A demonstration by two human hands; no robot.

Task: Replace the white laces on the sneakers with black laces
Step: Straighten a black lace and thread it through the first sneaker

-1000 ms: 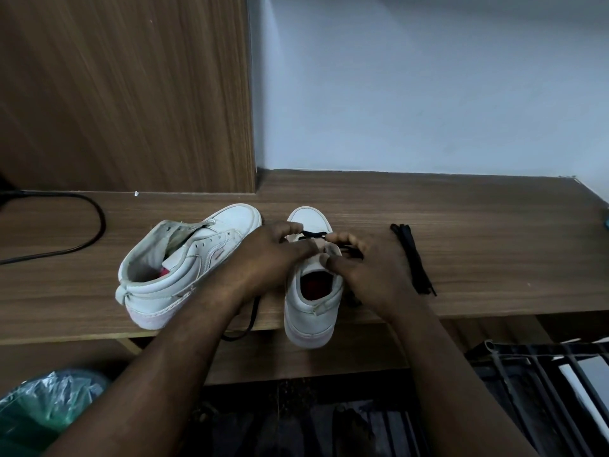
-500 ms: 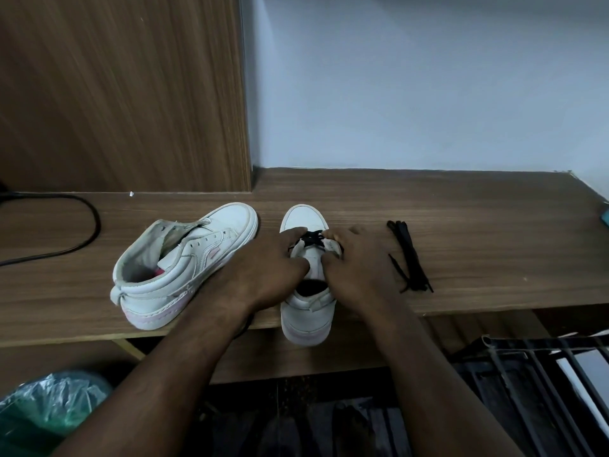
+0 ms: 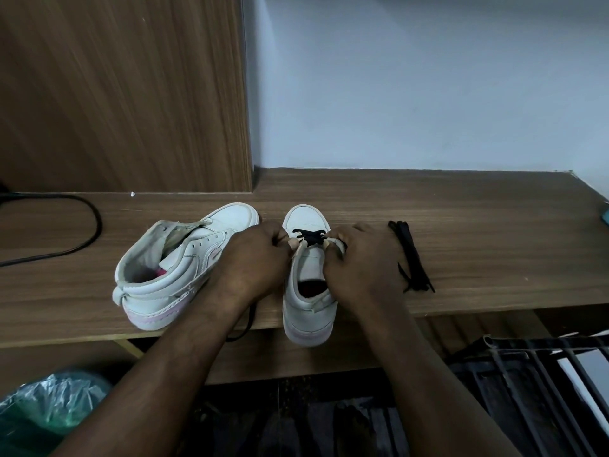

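1. The upright sneaker (image 3: 308, 285) stands at the middle of the counter's (image 3: 478, 225) front edge. Its toe faces the back wall and its heel juts over the edge. It is white with a pinkish sole rim and a dark red lining.
2. A black lace (image 3: 309, 239) criss-crosses only the eyelets nearest the toe; the tongue behind that is bare.
3. The 2 hands flank the lacing. The left hand (image 3: 253, 262) has its fingers curled round the left eyelet flap, and the right hand (image 3: 365, 265) grips the right flap.
4. A second sneaker (image 3: 171, 268) lies on its side just to the left, unlaced, partly behind the left wrist.
5. A spare black lace (image 3: 410, 255) lies bundled just beside the right hand. A black cable (image 3: 82, 225) curves across the counter's left end. A plastic bag (image 3: 49, 410) sits below the left corner, and a metal rack (image 3: 543, 374) below the right.
6. I cannot tell whether the fingertips also pinch the lace ends. A dark loop (image 3: 245, 328) hangs over the front edge, its upper part hidden under the left forearm.
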